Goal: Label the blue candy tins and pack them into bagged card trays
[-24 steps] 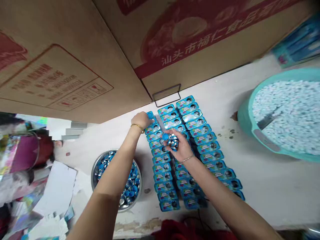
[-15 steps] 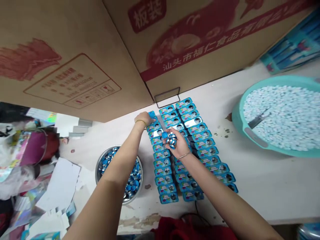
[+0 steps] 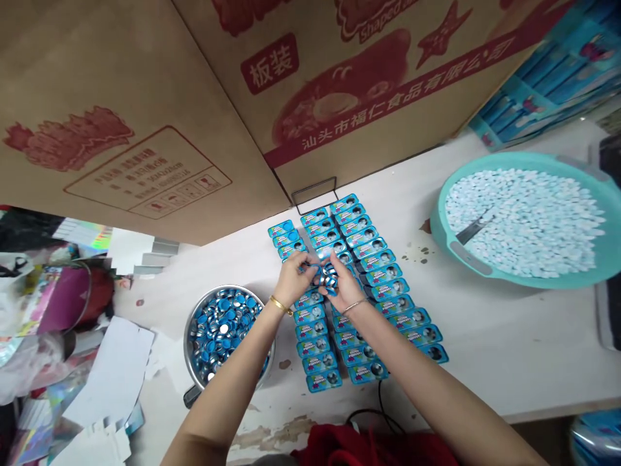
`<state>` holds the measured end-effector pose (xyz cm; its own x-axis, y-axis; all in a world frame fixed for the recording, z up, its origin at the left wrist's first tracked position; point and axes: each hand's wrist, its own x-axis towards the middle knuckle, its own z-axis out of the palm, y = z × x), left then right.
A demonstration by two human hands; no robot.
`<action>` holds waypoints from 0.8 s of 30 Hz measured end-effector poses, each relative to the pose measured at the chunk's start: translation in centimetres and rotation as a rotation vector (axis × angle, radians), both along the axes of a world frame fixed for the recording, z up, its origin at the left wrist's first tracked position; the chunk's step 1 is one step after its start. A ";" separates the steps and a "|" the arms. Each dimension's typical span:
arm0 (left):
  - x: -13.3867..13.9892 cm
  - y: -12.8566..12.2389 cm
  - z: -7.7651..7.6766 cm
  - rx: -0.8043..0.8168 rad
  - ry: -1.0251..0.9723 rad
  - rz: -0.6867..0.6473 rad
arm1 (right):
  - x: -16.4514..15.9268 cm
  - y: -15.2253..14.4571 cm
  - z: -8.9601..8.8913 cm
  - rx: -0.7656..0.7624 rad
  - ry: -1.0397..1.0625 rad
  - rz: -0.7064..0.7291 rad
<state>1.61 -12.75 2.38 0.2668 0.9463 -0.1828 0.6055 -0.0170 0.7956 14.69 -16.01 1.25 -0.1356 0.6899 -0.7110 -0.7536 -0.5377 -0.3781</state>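
Observation:
My right hand (image 3: 345, 281) is cupped around several small blue-and-silver metal caps (image 3: 328, 277). My left hand (image 3: 295, 277) meets it, thumb and fingers pinched on one blue cap at the edge of the pile. Under and around both hands lie rows of flat blue printed tins (image 3: 317, 364), most with a dark or silvery round spot at one end. In the left row, the two farthest tins (image 3: 284, 232) show a round blue cap at that end. Some tins in the middle are hidden by my hands.
Left of the tins stands a metal pan (image 3: 188, 336) full of the same caps. A turquoise basin (image 3: 441, 226) holds white pellets and a scoop (image 3: 473, 228) on the right. Large cardboard boxes (image 3: 233, 175) wall the back; a thin wire frame (image 3: 315, 188) stands before them.
My left hand has moved from the far tins of the left row back toward me, to the caps in my right hand. The far-left tins are uncovered, and the view has shifted slightly.

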 end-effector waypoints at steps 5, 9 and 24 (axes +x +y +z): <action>-1.3 4.4 -1.8 -0.093 0.302 0.261 | -0.2 -0.3 -0.3 -0.039 0.005 0.093; -1.4 8.1 -2.7 -0.308 0.630 0.158 | 0.3 -0.1 -0.4 -0.055 0.069 0.155; -0.1 2.1 -0.3 -0.099 0.081 -0.216 | 0.2 -0.3 -0.2 -0.132 -0.047 0.149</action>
<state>1.55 -10.63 2.10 0.4416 0.8454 -0.3003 0.6578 -0.0775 0.7492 14.88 -16.29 1.06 -0.1937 0.5655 -0.8017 -0.6451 -0.6891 -0.3302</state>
